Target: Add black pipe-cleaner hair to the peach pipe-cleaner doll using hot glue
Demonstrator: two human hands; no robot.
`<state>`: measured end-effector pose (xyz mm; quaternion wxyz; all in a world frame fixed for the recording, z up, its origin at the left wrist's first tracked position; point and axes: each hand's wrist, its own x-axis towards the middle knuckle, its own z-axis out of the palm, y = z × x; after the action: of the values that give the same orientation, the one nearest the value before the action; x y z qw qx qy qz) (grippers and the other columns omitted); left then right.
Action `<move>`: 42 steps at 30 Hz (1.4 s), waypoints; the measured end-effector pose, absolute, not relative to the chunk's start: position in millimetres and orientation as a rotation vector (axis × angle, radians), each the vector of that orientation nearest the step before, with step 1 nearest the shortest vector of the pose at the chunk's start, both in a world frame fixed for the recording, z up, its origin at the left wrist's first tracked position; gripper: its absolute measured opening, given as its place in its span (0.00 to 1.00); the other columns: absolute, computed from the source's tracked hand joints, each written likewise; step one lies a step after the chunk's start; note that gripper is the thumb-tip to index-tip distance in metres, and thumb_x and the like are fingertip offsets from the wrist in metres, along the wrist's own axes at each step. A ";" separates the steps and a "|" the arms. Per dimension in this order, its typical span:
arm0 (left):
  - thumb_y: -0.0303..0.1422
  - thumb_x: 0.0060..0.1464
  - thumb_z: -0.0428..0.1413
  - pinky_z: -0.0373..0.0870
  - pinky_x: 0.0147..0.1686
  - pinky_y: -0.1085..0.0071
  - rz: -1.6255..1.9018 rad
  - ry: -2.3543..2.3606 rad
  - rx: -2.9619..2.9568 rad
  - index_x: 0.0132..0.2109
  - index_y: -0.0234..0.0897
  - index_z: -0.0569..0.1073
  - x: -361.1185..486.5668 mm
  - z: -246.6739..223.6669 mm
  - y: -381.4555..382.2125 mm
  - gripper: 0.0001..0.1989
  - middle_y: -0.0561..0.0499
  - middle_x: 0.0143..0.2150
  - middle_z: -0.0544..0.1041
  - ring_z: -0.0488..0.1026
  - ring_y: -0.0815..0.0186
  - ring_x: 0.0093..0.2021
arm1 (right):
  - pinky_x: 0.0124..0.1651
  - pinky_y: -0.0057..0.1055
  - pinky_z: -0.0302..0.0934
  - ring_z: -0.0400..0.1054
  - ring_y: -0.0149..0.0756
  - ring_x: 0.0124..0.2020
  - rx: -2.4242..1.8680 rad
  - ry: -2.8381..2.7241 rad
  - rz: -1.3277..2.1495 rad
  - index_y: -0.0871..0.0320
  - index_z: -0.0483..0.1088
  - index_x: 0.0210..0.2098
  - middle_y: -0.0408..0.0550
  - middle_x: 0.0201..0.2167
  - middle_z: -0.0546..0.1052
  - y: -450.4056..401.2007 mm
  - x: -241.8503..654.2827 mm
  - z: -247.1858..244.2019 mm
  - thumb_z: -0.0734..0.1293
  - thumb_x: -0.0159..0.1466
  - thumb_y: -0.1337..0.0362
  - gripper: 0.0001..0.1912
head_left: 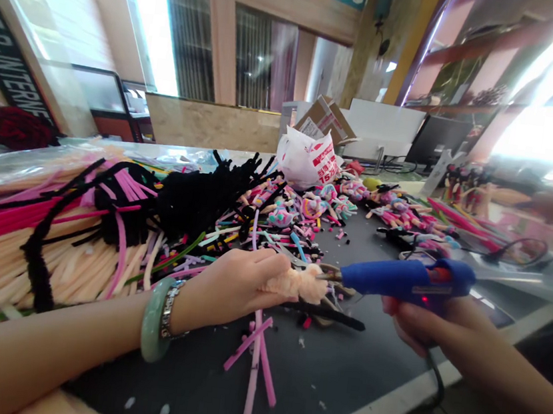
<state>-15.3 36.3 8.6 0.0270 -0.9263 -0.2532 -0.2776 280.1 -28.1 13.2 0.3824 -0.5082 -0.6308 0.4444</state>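
- Peach fuzzy chenille bundle [298,283] sits clamped in the grip of the left hand [239,283], fingers closed over it; if it slips, those fingers could meet hot glue.
- Blue plastic hot-glue gun [406,280] is clamped in the right hand [423,326], its metal nozzle [327,275] at the bundle; an unsteady squeeze could string glue.
- Black power cord [435,381] hangs past the dark tabletop [328,401]; a snag could jerk the gun.
- Pink chenille stems [252,372] and a black chenille heap [201,201] lie nearby, where drips could stick them together.
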 end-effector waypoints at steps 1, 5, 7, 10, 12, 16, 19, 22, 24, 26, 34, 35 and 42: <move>0.41 0.57 0.54 0.57 0.24 0.76 -0.857 -0.788 -2.870 0.37 0.37 0.65 -15.4 8.8 36.2 0.11 0.57 0.27 0.66 0.64 0.72 0.25 | 0.20 0.25 0.47 0.57 0.26 0.16 -1.281 -1.594 1.155 0.61 0.68 0.30 0.39 0.14 0.66 -27.5 279.8 12.0 0.68 0.56 0.47 0.21; 0.41 0.57 0.55 0.58 0.25 0.77 -0.883 -0.770 -2.884 0.38 0.37 0.64 -16.2 9.6 35.9 0.12 0.57 0.27 0.66 0.65 0.72 0.26 | 0.19 0.25 0.46 0.56 0.25 0.15 -1.235 -1.547 1.204 0.60 0.68 0.31 0.38 0.13 0.64 -26.4 281.0 7.8 0.69 0.55 0.47 0.21; 0.41 0.57 0.55 0.58 0.25 0.77 -0.911 -0.750 -2.883 0.38 0.36 0.64 -16.7 9.7 35.3 0.12 0.57 0.27 0.66 0.65 0.72 0.26 | 0.18 0.25 0.46 0.55 0.25 0.14 -1.230 -1.540 1.204 0.60 0.69 0.31 0.38 0.12 0.64 -27.0 282.2 6.8 0.69 0.55 0.46 0.21; 0.41 0.57 0.54 0.58 0.25 0.77 -0.947 -0.715 -2.867 0.37 0.36 0.64 -17.2 9.3 34.5 0.13 0.56 0.27 0.66 0.64 0.72 0.26 | 0.19 0.26 0.46 0.56 0.26 0.15 -1.244 -1.521 1.216 0.60 0.69 0.30 0.39 0.13 0.65 -28.5 283.2 7.5 0.69 0.55 0.46 0.21; 0.42 0.57 0.54 0.58 0.25 0.77 -0.961 -0.707 -2.858 0.38 0.37 0.63 -17.2 8.7 34.3 0.13 0.56 0.28 0.67 0.64 0.72 0.26 | 0.19 0.26 0.45 0.56 0.27 0.15 -1.237 -1.505 1.239 0.60 0.69 0.30 0.39 0.13 0.65 -29.9 282.4 9.3 0.69 0.55 0.47 0.20; 0.42 0.57 0.54 0.58 0.25 0.77 -0.992 -0.714 -2.851 0.38 0.37 0.63 -16.8 8.3 34.8 0.13 0.56 0.28 0.67 0.64 0.72 0.26 | 0.20 0.28 0.43 0.55 0.27 0.15 -1.215 -1.455 1.237 0.60 0.69 0.29 0.40 0.13 0.64 -33.0 278.7 14.3 0.70 0.55 0.49 0.19; 0.43 0.57 0.53 0.57 0.24 0.77 -0.986 -0.731 -2.851 0.36 0.37 0.63 -16.7 8.9 34.7 0.13 0.56 0.27 0.66 0.63 0.72 0.26 | 0.20 0.28 0.43 0.55 0.28 0.15 -1.216 -1.456 1.245 0.60 0.69 0.29 0.39 0.13 0.63 -33.3 277.9 16.3 0.70 0.55 0.49 0.19; 0.43 0.57 0.53 0.57 0.24 0.77 -0.983 -0.747 -2.854 0.36 0.37 0.64 -16.6 9.6 34.1 0.13 0.56 0.27 0.66 0.63 0.72 0.25 | 0.19 0.28 0.43 0.55 0.28 0.15 -1.199 -1.501 1.270 0.60 0.69 0.29 0.39 0.13 0.63 -32.2 278.3 16.9 0.70 0.55 0.48 0.20; 0.43 0.57 0.53 0.57 0.24 0.77 -0.980 -0.753 -2.856 0.36 0.37 0.64 -16.5 9.4 33.8 0.13 0.56 0.27 0.66 0.63 0.72 0.25 | 0.20 0.27 0.43 0.55 0.27 0.15 -1.201 -1.495 1.264 0.60 0.69 0.29 0.39 0.13 0.63 -32.5 277.3 17.7 0.70 0.55 0.48 0.20; 0.43 0.57 0.53 0.56 0.23 0.77 -0.977 -0.749 -2.861 0.35 0.37 0.64 -16.2 8.8 33.9 0.14 0.56 0.26 0.65 0.62 0.72 0.24 | 0.20 0.28 0.42 0.55 0.27 0.15 -1.226 -1.470 1.237 0.60 0.69 0.28 0.39 0.12 0.63 -34.1 274.9 19.0 0.70 0.54 0.48 0.20; 0.43 0.58 0.53 0.56 0.23 0.77 -0.985 -0.712 -2.868 0.34 0.36 0.63 -15.6 8.3 34.1 0.14 0.57 0.26 0.64 0.61 0.72 0.24 | 0.21 0.28 0.41 0.54 0.26 0.14 -1.272 -1.506 1.145 0.60 0.67 0.30 0.39 0.12 0.64 -35.6 274.8 17.4 0.69 0.55 0.47 0.20; 0.43 0.58 0.53 0.56 0.24 0.77 -0.985 -0.711 -2.868 0.35 0.36 0.63 -15.7 8.5 34.0 0.14 0.57 0.26 0.64 0.61 0.72 0.24 | 0.21 0.28 0.41 0.54 0.27 0.14 -1.267 -1.522 1.141 0.60 0.66 0.30 0.39 0.12 0.64 -35.0 275.7 16.6 0.69 0.56 0.47 0.20; 0.43 0.58 0.52 0.57 0.24 0.77 -0.974 -0.725 -2.880 0.36 0.37 0.63 -16.1 8.2 34.3 0.14 0.57 0.26 0.64 0.62 0.72 0.24 | 0.21 0.29 0.40 0.55 0.27 0.14 -1.261 -1.494 1.155 0.58 0.66 0.30 0.39 0.14 0.64 -35.9 274.7 16.6 0.69 0.55 0.47 0.20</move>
<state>-16.1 34.3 8.2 0.0082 -0.9214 -0.2320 -0.3117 274.7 -35.9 16.6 0.4217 -0.5034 -0.5966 0.4612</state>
